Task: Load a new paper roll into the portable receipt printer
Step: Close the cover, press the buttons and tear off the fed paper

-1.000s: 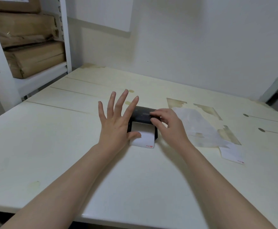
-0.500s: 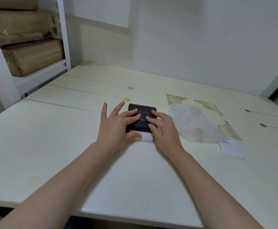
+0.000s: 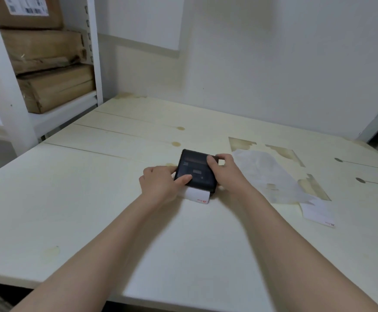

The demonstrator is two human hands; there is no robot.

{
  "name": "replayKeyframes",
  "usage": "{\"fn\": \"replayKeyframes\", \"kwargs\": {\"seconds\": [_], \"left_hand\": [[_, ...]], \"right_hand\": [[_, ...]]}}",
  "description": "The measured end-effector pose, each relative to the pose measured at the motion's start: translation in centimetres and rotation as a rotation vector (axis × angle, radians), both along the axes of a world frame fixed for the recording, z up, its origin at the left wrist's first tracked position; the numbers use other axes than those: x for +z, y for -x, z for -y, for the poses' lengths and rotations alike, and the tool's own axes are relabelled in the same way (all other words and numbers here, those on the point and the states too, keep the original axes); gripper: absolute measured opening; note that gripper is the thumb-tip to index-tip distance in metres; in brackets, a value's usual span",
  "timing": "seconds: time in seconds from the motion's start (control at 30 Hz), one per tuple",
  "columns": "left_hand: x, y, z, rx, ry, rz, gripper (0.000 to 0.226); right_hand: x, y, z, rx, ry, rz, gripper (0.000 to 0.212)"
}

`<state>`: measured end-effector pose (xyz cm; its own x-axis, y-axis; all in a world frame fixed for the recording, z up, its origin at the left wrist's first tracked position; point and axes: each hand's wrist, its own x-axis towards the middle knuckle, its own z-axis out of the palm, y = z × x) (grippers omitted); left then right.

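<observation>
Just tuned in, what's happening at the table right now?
A person is working on a small black portable receipt printer lying flat on the pale wooden table. The left hand grips its left edge with the thumb on top, while the right hand holds the right side, fingers over the far corner. The lid looks closed, and a white strip of receipt paper pokes out of the near edge. A crumpled translucent wrapper and a loose white paper slip lie to the right.
</observation>
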<state>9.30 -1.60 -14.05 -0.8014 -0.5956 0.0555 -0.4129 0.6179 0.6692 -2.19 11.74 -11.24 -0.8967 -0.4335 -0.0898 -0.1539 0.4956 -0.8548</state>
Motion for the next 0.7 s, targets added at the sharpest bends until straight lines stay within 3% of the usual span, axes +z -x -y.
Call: {"fn": "replayKeyframes", "kwargs": {"seconds": [0.23, 0.3, 0.4, 0.43, 0.5, 0.57, 0.7], "left_hand": [[0.0, 0.5, 1.9, -0.19, -0.189, -0.053, 0.063], [0.8, 0.7, 0.5, -0.074, -0.297, -0.205, 0.075], [0.9, 0.7, -2.0, 0.059, -0.637, -0.35, 0.088], [0.6, 0.9, -2.7, 0.029, -0.771, -0.386, 0.085], [0.3, 1.4, -3.9, -0.036, -0.986, -0.5, 0.053], [0.3, 1.6, -4.5, -0.037, -1.137, -0.645, 0.028], [0.2, 1.6, -4.3, 0.016, -1.314, -0.73, 0.017]], "right_hand": [[0.4, 0.8, -2.9, 0.013, 0.061, 0.2, 0.047], [-0.2, 0.6, -3.4, -0.046, 0.205, 0.287, 0.062], [-1.1, -0.4, -3.4, -0.118, 0.634, 0.468, 0.057], [-1.3, -1.0, -3.4, -0.107, 0.785, 0.538, 0.051], [-1.2, -2.3, -3.5, -0.027, 0.958, 0.617, 0.038], [-1.4, -2.6, -3.9, 0.059, 0.944, 0.615, 0.038], [-1.1, -2.1, -4.8, 0.074, 0.824, 0.485, 0.037]]}}
